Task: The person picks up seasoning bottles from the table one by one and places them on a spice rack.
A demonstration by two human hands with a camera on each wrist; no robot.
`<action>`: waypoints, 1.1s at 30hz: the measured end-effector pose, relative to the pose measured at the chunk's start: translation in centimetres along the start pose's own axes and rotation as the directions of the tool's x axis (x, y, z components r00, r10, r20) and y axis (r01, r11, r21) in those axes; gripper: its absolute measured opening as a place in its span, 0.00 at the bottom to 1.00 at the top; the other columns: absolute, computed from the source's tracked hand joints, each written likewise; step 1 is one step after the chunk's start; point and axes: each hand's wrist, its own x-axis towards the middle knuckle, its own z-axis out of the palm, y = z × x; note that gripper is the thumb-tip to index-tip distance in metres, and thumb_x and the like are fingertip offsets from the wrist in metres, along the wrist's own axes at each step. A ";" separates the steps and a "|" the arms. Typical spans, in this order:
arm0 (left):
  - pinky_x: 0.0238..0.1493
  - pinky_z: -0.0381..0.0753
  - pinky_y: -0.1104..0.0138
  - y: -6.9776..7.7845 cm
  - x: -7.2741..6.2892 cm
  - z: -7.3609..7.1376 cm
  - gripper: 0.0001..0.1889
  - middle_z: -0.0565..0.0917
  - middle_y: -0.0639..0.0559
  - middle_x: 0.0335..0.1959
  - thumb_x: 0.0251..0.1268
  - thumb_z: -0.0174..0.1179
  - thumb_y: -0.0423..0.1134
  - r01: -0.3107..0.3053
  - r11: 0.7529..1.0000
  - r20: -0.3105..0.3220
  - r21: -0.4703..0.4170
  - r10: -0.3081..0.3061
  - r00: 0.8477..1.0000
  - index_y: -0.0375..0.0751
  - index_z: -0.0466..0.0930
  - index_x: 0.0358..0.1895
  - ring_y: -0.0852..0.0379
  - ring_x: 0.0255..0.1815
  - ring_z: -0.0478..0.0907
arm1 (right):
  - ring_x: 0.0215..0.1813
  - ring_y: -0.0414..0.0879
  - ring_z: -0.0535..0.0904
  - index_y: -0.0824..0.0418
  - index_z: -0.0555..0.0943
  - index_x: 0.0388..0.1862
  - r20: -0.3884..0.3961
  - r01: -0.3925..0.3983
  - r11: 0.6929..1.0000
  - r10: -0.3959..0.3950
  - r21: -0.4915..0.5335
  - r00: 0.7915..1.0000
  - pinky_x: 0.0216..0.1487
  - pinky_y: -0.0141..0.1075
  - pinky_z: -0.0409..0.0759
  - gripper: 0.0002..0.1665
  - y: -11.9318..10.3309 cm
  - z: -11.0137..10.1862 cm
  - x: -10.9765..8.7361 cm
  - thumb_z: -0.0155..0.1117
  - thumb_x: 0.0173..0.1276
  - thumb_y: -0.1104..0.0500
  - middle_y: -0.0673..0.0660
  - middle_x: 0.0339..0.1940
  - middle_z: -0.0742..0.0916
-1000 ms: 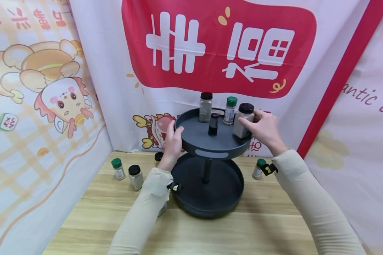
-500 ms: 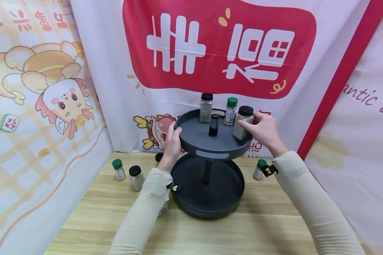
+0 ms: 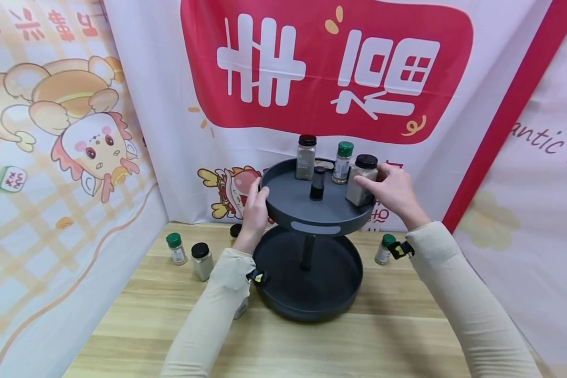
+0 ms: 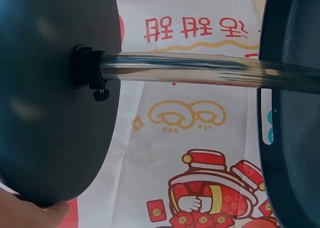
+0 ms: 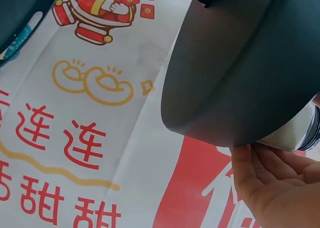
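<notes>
My left hand [image 3: 255, 214] rests against the left side of the upper tray [image 3: 290, 198] of a dark grey two-tier turntable, fingers near the rim. In the left wrist view a bit of that hand [image 4: 27, 212] touches the tray's outer edge. At the right of the same tray, my right hand [image 3: 398, 193] grips a square spice jar [image 3: 359, 188] with a black lid, thumb in front. The right wrist view shows the jar [image 5: 287, 133] partly hidden behind the tray wall. A tall black-lidded jar [image 3: 305, 160] and a green-lidded shaker [image 3: 342, 167] stand farther back on the tray.
A short black post [image 3: 317, 185] rises mid-tray. Below lies the lower tray [image 3: 307, 299], joined by a metal pole [image 4: 185, 68]. Left on the wooden table stand a green-lidded shaker [image 3: 176, 249] and a black-lidded jar [image 3: 202, 262]; another green-lidded shaker [image 3: 384, 250] is right.
</notes>
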 end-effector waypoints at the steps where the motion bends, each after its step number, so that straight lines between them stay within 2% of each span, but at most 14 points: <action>1: 0.71 0.47 0.58 0.0 0.0 0.0 0.28 0.50 0.48 0.75 0.76 0.37 0.42 0.003 1.000 0.003 0.000 -0.003 1.000 0.43 0.47 0.75 0.54 0.74 0.46 | 0.35 0.52 0.74 0.61 0.76 0.45 0.008 -0.008 1.000 0.008 0.002 1.000 0.32 0.39 0.76 0.34 0.0 0.0 0.0 0.61 0.58 0.33 0.60 0.36 0.82; 9: 0.71 0.45 0.60 -0.3 -0.7 0.2 0.28 0.48 0.52 0.76 0.76 0.37 0.45 -0.020 1.000 -0.011 0.014 0.020 1.000 0.46 0.46 0.76 0.57 0.74 0.44 | 0.39 0.53 0.75 0.60 0.74 0.54 0.047 -0.037 0.998 0.035 0.043 0.998 0.36 0.41 0.78 0.37 0.3 0.0 -0.1 0.62 0.58 0.34 0.60 0.43 0.81; 15: 0.71 0.46 0.58 -0.4 -0.9 0.3 0.29 0.49 0.50 0.75 0.75 0.38 0.46 -0.053 0.998 -0.024 0.026 0.053 0.998 0.44 0.46 0.75 0.56 0.74 0.44 | 0.49 0.54 0.75 0.60 0.70 0.64 0.042 -0.039 0.991 0.034 0.127 0.999 0.47 0.48 0.79 0.43 0.6 0.1 -0.3 0.64 0.58 0.35 0.61 0.53 0.79; 20: 0.71 0.45 0.59 -0.5 -0.8 0.2 0.29 0.48 0.49 0.76 0.75 0.38 0.44 -0.081 0.997 -0.021 0.017 0.082 0.996 0.42 0.45 0.75 0.56 0.74 0.43 | 0.57 0.54 0.74 0.61 0.65 0.69 0.023 -0.029 0.981 0.025 0.193 0.999 0.55 0.48 0.75 0.48 1.1 -0.1 -0.9 0.65 0.58 0.36 0.61 0.60 0.76; 25: 0.71 0.45 0.59 -0.5 -0.9 0.3 0.30 0.48 0.51 0.76 0.75 0.38 0.46 -0.086 0.996 -0.019 0.024 0.086 0.996 0.44 0.44 0.76 0.57 0.74 0.44 | 0.59 0.54 0.73 0.59 0.66 0.69 0.016 -0.013 0.970 0.009 0.244 1.000 0.58 0.49 0.72 0.44 2.1 -0.5 -1.6 0.65 0.60 0.39 0.60 0.60 0.76; 33: 0.71 0.43 0.59 -0.3 -1.2 0.5 0.30 0.47 0.52 0.76 0.74 0.37 0.48 -0.095 0.994 -0.024 0.053 0.096 0.995 0.46 0.44 0.76 0.59 0.74 0.41 | 0.59 0.51 0.72 0.59 0.68 0.67 -0.043 0.009 0.973 0.001 0.230 0.999 0.60 0.48 0.70 0.38 4.4 -1.1 -2.8 0.60 0.65 0.41 0.59 0.60 0.77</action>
